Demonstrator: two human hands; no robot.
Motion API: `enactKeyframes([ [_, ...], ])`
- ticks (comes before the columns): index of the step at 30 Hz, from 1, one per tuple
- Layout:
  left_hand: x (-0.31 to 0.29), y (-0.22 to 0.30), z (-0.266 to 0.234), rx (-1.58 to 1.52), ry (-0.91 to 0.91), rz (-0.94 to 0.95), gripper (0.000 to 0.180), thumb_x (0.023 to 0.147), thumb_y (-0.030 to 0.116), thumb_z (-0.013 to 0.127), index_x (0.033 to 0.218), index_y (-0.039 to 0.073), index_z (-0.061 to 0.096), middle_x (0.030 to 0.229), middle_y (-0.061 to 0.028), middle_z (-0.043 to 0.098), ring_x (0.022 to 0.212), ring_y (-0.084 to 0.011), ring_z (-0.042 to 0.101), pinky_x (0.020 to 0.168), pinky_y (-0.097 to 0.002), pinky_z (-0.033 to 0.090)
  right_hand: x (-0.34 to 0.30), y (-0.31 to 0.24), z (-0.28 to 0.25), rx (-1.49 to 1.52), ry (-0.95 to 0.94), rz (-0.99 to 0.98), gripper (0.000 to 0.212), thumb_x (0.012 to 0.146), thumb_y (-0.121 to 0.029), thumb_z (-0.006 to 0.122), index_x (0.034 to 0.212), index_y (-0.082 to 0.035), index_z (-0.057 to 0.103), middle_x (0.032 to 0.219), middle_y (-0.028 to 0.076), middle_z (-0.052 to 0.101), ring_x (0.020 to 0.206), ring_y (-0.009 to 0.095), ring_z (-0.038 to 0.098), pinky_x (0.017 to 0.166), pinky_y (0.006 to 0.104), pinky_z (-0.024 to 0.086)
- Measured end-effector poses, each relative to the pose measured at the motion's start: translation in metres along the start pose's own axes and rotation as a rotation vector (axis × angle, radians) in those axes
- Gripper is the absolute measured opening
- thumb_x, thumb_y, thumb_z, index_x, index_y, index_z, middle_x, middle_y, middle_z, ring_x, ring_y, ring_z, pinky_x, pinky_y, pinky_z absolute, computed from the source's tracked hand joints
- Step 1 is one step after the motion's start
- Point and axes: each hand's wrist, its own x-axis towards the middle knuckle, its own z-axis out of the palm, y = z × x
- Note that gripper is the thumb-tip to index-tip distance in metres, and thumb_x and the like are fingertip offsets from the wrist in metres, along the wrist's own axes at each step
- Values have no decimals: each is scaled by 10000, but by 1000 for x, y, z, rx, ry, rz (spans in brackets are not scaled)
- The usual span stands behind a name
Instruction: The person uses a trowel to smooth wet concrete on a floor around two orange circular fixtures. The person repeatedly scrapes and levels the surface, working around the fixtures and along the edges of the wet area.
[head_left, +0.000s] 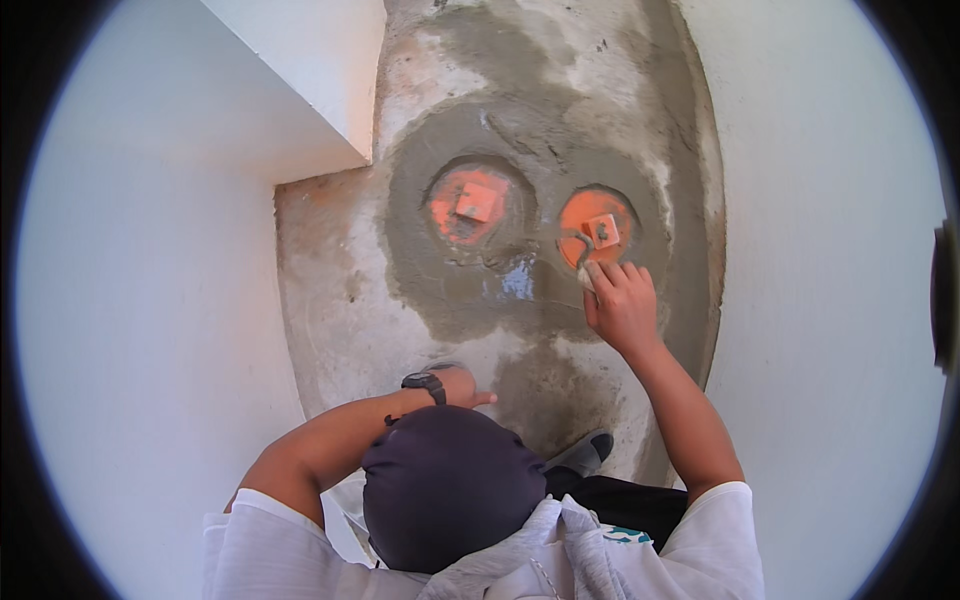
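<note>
My right hand (622,300) is closed around the pale handle of a small trowel (586,252). The tool's thin curved neck reaches over the right orange round cap (573,212); its blade is hard to make out. A square raised block tops that cap. To its left, a second orange cap (446,212), smeared with grey, sits in another round hollow. Wet grey mortar (535,240) surrounds both caps. My left hand (455,385), with a dark watch at the wrist, is low and near my body; one digit stretches out to the right and no held object shows.
White walls stand close at the left (130,330) and right (820,300). A white wall corner (340,130) juts in at the upper left. The rough floor (340,280) has damp mortar along the right wall. My shoe (590,452) is behind the work area.
</note>
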Motion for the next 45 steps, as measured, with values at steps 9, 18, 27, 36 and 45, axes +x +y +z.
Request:
enactKeyframes([
  [9,0,-8,-3,23,4,-26,787,1015,690,461,585,110,775,625,-59,723,685,-257,734,795,-379,564,29,-6,13,-83,38,-87,287,771,-83,722,1056,-50,715,970,50,665,851,235,614,722,382,436],
  [18,-2,-7,-4,20,1,-30,778,1025,672,458,602,107,784,621,-57,720,671,-246,732,789,-369,562,-3,-27,8,38,23,-62,269,779,-70,713,1047,-56,712,940,38,654,805,228,588,712,378,416],
  [27,-3,-4,-7,2,-18,-41,775,1025,667,463,617,94,788,627,-66,724,661,-235,731,785,-357,564,-19,-29,7,43,38,-16,361,752,-68,760,1108,-73,700,1005,45,686,843,235,611,737,380,428],
  [36,-2,-4,-6,31,-4,-29,772,1019,679,454,625,109,795,637,-44,733,684,-219,738,789,-342,563,13,-13,15,99,65,12,380,721,-113,778,1093,-71,712,1005,52,690,883,246,635,747,394,461],
  [45,-2,-5,-5,29,0,-43,764,1017,678,462,621,115,793,639,-46,730,689,-219,734,789,-351,559,24,-7,33,127,27,-92,375,701,-106,784,1069,-83,716,999,41,678,901,237,633,790,390,471],
])
